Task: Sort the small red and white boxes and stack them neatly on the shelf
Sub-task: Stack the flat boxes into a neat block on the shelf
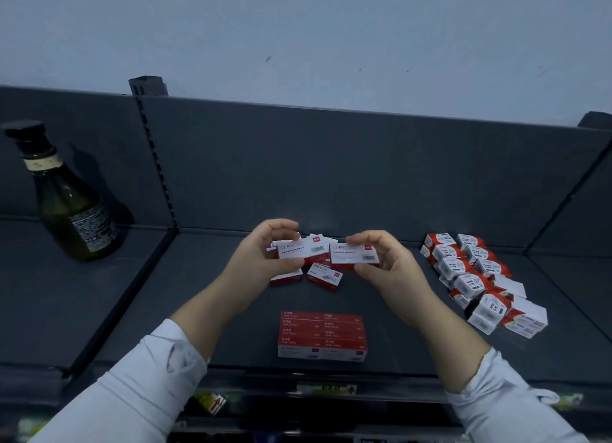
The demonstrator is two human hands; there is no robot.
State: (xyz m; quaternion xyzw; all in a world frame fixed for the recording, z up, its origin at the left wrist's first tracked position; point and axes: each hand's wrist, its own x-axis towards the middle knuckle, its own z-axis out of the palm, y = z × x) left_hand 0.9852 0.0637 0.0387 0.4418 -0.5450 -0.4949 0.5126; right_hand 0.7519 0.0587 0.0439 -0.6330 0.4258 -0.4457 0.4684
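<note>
Head view: left hand [265, 260] pinches the left box [299, 249], right hand [387, 270] the right box [354, 256], over loose boxes [324, 276] at twelve o'clock on the shelf [198, 310]; a slipped pinch could knock the six-o'clock stack [323, 335] askew.

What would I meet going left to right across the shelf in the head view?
Dark green bottle → left hand → left-held box → right-held box → right hand → group of red and white boxes at far right. The front stack and loose boxes overlap the hands, so left out.

Loose boxes [323, 274] partly hidden behind both hands.
</note>
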